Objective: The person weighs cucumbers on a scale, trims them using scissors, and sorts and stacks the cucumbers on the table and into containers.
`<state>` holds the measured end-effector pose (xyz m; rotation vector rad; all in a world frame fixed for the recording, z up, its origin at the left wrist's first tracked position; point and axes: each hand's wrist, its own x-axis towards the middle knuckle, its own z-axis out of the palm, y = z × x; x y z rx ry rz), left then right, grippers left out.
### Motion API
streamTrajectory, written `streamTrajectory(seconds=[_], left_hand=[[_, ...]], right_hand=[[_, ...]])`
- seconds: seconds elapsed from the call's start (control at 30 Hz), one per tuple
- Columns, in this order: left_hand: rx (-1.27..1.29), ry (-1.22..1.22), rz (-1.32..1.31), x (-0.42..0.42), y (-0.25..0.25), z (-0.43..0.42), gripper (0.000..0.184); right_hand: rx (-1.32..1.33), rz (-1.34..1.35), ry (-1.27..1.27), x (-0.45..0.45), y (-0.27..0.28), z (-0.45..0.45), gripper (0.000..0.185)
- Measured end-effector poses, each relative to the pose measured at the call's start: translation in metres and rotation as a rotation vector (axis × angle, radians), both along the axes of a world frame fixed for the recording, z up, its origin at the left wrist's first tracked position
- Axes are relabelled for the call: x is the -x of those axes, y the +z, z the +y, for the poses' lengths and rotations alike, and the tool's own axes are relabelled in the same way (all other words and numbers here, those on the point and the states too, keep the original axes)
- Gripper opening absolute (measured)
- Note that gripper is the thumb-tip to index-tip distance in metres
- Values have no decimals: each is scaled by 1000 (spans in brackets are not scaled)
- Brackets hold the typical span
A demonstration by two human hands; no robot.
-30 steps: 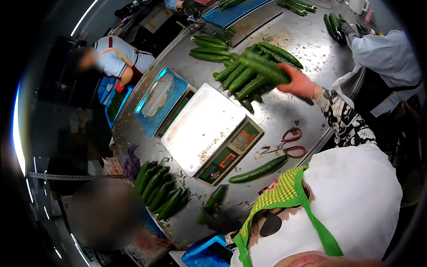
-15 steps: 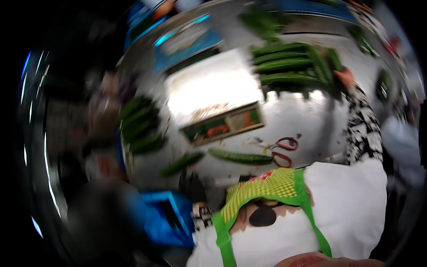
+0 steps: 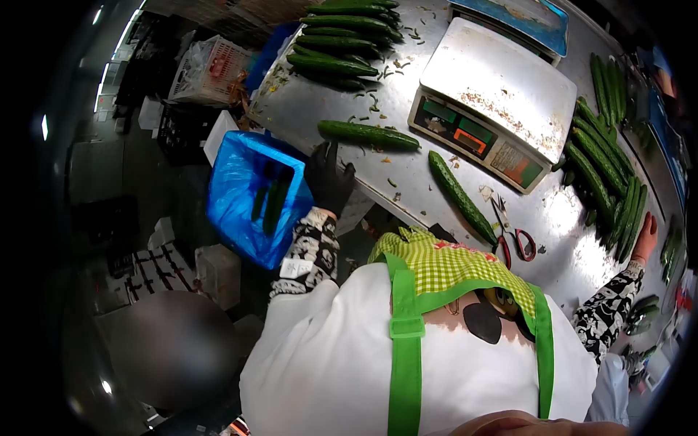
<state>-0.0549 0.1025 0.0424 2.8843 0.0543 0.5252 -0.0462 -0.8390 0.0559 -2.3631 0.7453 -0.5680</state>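
Observation:
My left hand (image 3: 329, 178), in a black glove, is over the table's edge beside the blue-lined bin (image 3: 225, 196). Its fingers are apart and nothing shows in them. Just above its fingertips lies a single cucumber (image 3: 369, 135); a few dark green cucumbers show inside the bin. My right hand (image 3: 644, 240) rests against the outer side of a pile of cucumbers (image 3: 603, 167), its fingers stretched out along them. Another cucumber (image 3: 462, 198) lies near the table's front edge. Beside it are scissors (image 3: 509, 236) with red and black handles.
A weighing scale (image 3: 502, 94) with a steel pan stands mid-table, a blue tray (image 3: 520, 18) behind it. More cucumbers (image 3: 342, 43) are stacked at the far left of the metal table (image 3: 407, 65). A crate (image 3: 211, 69) and white boxes stand left of the table.
My view has turned left, so the table now sits further right and shows more sharply. My left hand has come into clearer view beside the bin. My right hand is still by the cucumber pile.

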Motion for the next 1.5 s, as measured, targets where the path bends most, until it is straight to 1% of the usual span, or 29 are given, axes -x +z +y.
streamTrajectory(seconds=[0.1,0.17,0.2,0.23,0.27,0.3,0.33,0.37,0.47,0.5,0.57,0.63,0.67,0.7,0.73,0.77,0.83,0.87,0.9,0.93,0.97,1.1,1.17,1.23,1.3,1.33,1.4,1.43,1.5], left_hand=[[-144,-194,10,-42,-11,25,65],[-244,-354,-22,-68,-13,30,60],[-274,-453,-32,-79,-21,29,58],[-261,-540,-65,-88,-25,29,46],[-167,-632,-36,-105,-59,41,34],[-66,-595,150,-112,-41,29,28],[-73,-601,186,-120,-32,21,32],[-116,-619,187,-118,-26,22,37],[-75,-682,43,-122,-28,23,48],[-31,-703,-24,-125,-34,21,49],[-81,-624,48,-113,-29,17,51],[-59,-642,42,-109,-30,17,53],[-43,-636,-8,-103,-17,11,42],[24,-663,-77,-105,-41,26,42],[151,-610,88,-101,-36,19,45],[-40,-466,192,-94,-1,-15,62],[52,-571,-4,-106,-10,-20,52],[320,-552,148,-104,-48,8,55],[80,-514,194,-98,-32,9,50],[94,-589,-34,-94,-41,8,53],[87,-600,-42,-94,-36,6,53],[87,-548,-93,-90,-18,-11,59],[59,-566,-140,-90,-15,-1,57],[-20,-567,-160,-94,-3,-2,69],[121,-547,24,-87,21,-11,84],[216,-548,261,-89,35,-10,94],[814,-657,380,-93,44,-23,83],[924,-636,486,-97,42,-24,79],[1142,-552,684,-104,43,-26,70]], right_hand=[[37,-100,133,16,45,119,49],[-190,-241,236,22,46,170,40],[-248,-227,170,23,51,207,37],[-254,-250,194,27,58,259,34],[-228,-175,221,29,69,314,34],[-278,-104,295,36,81,355,34],[71,-176,542,38,74,374,34],[-48,-131,528,48,49,393,32],[-94,-46,567,52,61,480,39],[-121,13,599,42,58,478,39],[-197,135,581,45,73,491,39],[34,172,548,53,65,492,41],[25,170,535,54,57,492,40],[-87,169,494,56,55,490,39],[-251,193,435,50,49,490,39],[-407,232,387,50,47,494,38],[-93,355,452,50,56,502,38],[-54,365,597,52,54,506,45],[-13,392,744,46,34,500,52],[66,402,757,56,17,497,55],[131,286,826,58,-13,487,56],[226,253,1007,34,20,530,44],[371,384,899,39,2,541,49],[352,247,847,50,-23,535,52],[58,525,849,43,13,537,53],[-4,515,834,49,4,529,53],[-155,444,881,49,32,518,52],[-268,398,905,48,43,513,50],[-485,419,763,36,91,509,50]])
